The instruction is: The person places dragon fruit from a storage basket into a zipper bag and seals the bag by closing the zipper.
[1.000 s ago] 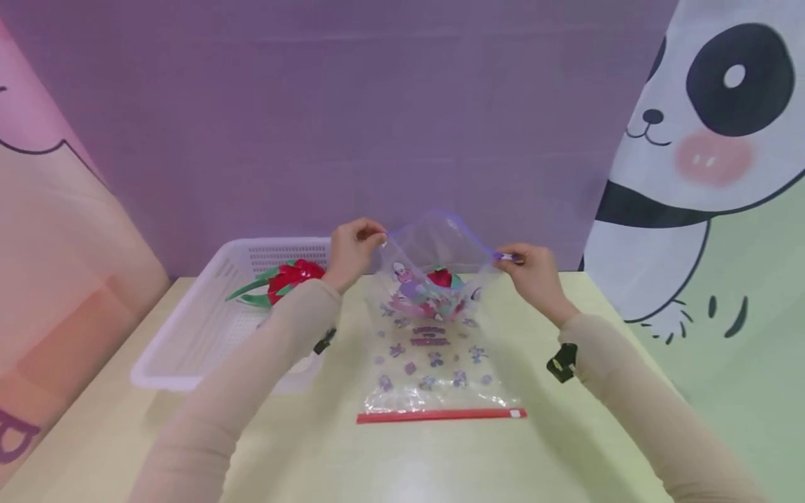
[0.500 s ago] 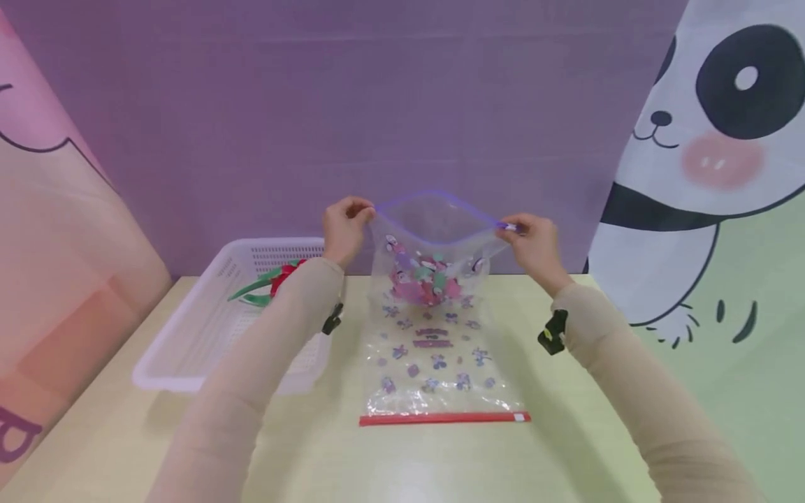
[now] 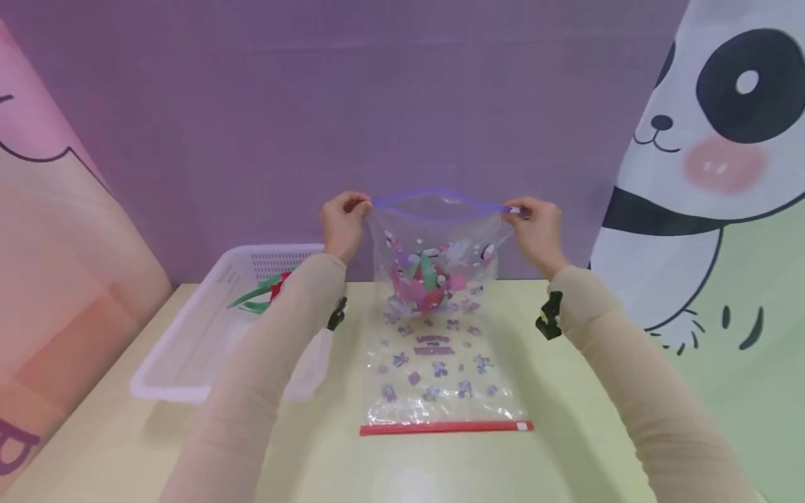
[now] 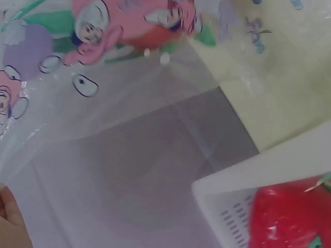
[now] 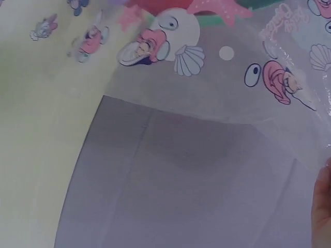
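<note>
A clear printed zipper bag [image 3: 434, 244] with a purple top edge hangs upright between my hands, its mouth parted slightly. My left hand [image 3: 342, 227] pinches its left top corner; my right hand [image 3: 537, 230] pinches the right one, by the purple slider [image 3: 514, 209]. Through the cartoon-printed plastic a red and green item [image 3: 430, 279] shows at the bottom; the print partly masks it. In front, a second clear bag [image 3: 434, 374] with a red zipper strip [image 3: 446, 428] lies flat on the table. Only bits of fingers [image 4: 10, 219] show in the left wrist view.
At the left stands a white plastic basket [image 3: 179, 349] holding a red thing with green leaf-like strips [image 3: 254, 297], partly behind my left sleeve. A purple cloth wall [image 3: 402, 105] closes off the table's back. A panda-printed sheet [image 3: 704, 161] hangs at the right.
Both hands have lifted the purple-edged bag, stretching its mouth sideways so the opening has narrowed. The red and green item has slid down inside it. The flat bag and basket stay put.
</note>
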{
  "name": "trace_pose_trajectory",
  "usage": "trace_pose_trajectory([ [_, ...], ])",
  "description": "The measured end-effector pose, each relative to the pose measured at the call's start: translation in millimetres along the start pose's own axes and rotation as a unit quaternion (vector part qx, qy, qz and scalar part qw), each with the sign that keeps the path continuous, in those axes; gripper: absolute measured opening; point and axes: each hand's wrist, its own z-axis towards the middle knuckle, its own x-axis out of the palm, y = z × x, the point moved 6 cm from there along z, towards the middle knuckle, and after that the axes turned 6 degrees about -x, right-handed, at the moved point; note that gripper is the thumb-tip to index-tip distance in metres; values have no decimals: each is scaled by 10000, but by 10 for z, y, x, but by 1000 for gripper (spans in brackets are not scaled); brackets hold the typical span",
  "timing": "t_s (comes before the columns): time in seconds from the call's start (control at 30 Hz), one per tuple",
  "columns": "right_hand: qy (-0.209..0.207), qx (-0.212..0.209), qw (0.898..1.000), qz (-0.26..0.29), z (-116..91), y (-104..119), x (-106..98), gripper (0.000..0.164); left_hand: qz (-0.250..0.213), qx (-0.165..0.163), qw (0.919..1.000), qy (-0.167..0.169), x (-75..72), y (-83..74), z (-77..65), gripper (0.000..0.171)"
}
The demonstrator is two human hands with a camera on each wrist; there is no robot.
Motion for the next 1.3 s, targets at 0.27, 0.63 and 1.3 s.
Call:
trace_pose_trajectory([
  [0.27, -116, 319, 9977, 583, -33, 124, -286, 21, 44, 61, 10000, -10, -48, -227, -145, 16],
  [0.63, 290, 1350, 9827, 1231, -316, 42, -474, 28, 385, -228, 9960, 780, -186, -264, -508, 14],
  [1.3, 853, 1305, 9804, 1205, -603, -88, -354, 9, 564, -633, 9850, 1504, -289, 80, -756, 19],
])
